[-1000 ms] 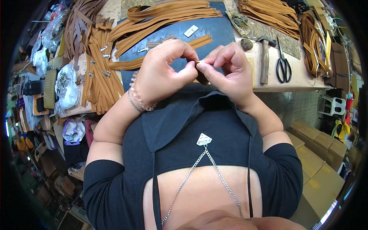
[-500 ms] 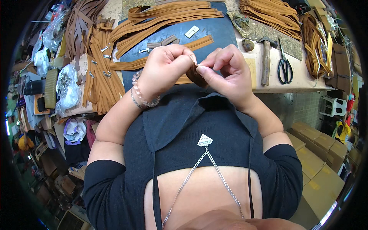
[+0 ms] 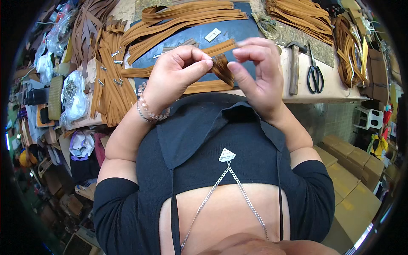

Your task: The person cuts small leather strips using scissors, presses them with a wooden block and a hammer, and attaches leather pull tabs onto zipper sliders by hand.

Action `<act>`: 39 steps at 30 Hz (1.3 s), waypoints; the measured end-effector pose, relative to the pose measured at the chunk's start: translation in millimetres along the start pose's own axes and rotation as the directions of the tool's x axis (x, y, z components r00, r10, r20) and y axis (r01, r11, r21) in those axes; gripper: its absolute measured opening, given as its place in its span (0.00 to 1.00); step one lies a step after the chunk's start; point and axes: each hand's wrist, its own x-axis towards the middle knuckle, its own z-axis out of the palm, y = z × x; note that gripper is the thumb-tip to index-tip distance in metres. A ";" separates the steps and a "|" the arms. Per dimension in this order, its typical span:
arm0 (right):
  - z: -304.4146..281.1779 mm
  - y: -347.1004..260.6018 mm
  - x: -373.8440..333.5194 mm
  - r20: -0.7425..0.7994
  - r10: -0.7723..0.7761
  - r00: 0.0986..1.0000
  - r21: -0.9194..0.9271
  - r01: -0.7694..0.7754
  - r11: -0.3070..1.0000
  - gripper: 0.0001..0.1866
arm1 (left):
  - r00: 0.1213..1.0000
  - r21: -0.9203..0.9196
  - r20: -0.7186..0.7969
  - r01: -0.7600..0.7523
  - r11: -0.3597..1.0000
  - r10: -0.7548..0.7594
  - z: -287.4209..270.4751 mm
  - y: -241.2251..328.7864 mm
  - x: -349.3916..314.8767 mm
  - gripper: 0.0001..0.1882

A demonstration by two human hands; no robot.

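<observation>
Above the front edge of the work table, my left hand pinches the end of a brown zipper between thumb and forefinger. The zipper's tape bends down and round beside that hand, onto the dark blue mat. Just right of the zipper, my right hand hangs with thumb and fingers apart, holding nothing that I can see; its fingertips are a little blurred. Under and behind the hands lie more lengths of brown zipper. A small pale rectangular piece rests on the mat.
A hammer and black-handled scissors lie at the right. Zipper bundles fill the back right, others the left, with metal zipper sliders on them. Clear plastic bags stand far left; cardboard boxes stand lower right.
My right hand has let go and drawn away from the zipper, its fingers spreading. My left hand has shifted slightly left, still pinching the zipper, which now shows more of its folded tape.
</observation>
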 end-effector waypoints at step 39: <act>-6.6 34.1 -15.9 0.367 0.568 0.737 0.123 -0.643 0.756 0.27 | 0.955 0.416 -0.232 -0.076 0.906 0.186 -42.5 -35.6 28.3 0.13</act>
